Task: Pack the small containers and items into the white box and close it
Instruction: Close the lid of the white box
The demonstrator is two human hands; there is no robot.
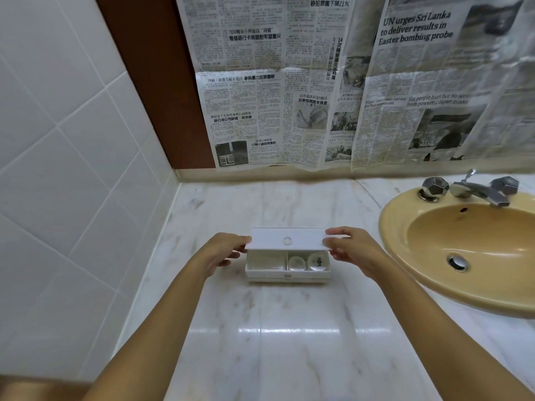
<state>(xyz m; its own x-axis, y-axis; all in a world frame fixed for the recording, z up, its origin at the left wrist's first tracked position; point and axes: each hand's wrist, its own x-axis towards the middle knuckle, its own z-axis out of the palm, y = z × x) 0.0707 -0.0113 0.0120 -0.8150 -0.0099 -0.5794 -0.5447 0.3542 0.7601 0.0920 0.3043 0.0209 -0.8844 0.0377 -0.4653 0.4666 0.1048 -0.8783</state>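
The white box (pixel 288 275) sits on the marble counter, its hinged lid (pixel 288 239) half lowered over it. My left hand (pixel 220 253) grips the lid's left end and my right hand (pixel 351 248) grips its right end. Under the lid I see a left compartment holding white paper-like items (pixel 267 263). In the right compartment, two small round containers (pixel 296 263) (pixel 318 260) lie side by side. The back of the box's inside is hidden by the lid.
A yellow sink basin (pixel 399 224) with a chrome tap (pixel 474 192) fills the right side. A white tiled wall (pixel 72 169) bounds the left. Newspaper sheets (pixel 318 82) hang on the wall behind. Marble counter (pixel 289 342) stretches in front of the box.
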